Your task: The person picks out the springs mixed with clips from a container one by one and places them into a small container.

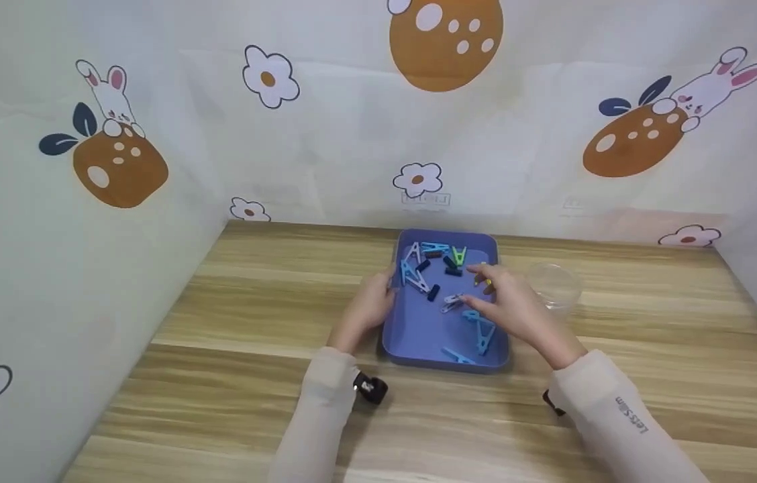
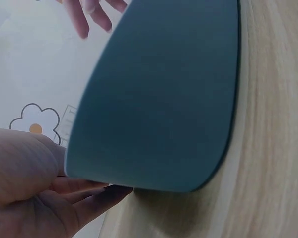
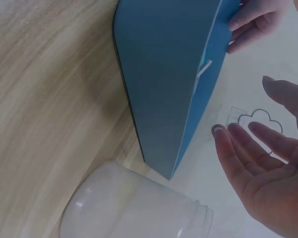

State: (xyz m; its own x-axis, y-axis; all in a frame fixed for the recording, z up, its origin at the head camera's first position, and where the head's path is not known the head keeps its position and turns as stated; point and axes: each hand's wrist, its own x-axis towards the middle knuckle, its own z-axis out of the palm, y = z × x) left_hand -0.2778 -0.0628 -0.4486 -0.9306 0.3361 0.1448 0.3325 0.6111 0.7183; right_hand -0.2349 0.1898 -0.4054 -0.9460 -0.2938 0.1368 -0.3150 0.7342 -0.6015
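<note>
A blue tray point(image 1: 419, 329) holds several clothespins and short dark pieces. At the tray's left wall, my left hand point(image 1: 373, 298) grips the side, its thumb over the rim; in the left wrist view its fingers point(image 2: 102, 203) lie along the outer wall. My right hand point(image 1: 513, 302) hovers over the tray's right side with thumb and fingers apart, and nothing shows between the fingers point(image 3: 258, 148) in the right wrist view. Below its thumb lies a pale clothespin point(image 1: 451, 303). Nearby are a blue clothespin point(image 1: 484, 334) and a yellow piece point(image 1: 488, 285), partly hidden by the hand.
A clear plastic jar point(image 1: 558, 285) stands just right of the tray, open-topped in the right wrist view. Along the tray's far end lie a green clothespin point(image 1: 460, 255) and dark pieces point(image 1: 453, 272). A printed cloth point(image 1: 338, 147) walls the wooden table point(image 1: 251, 302).
</note>
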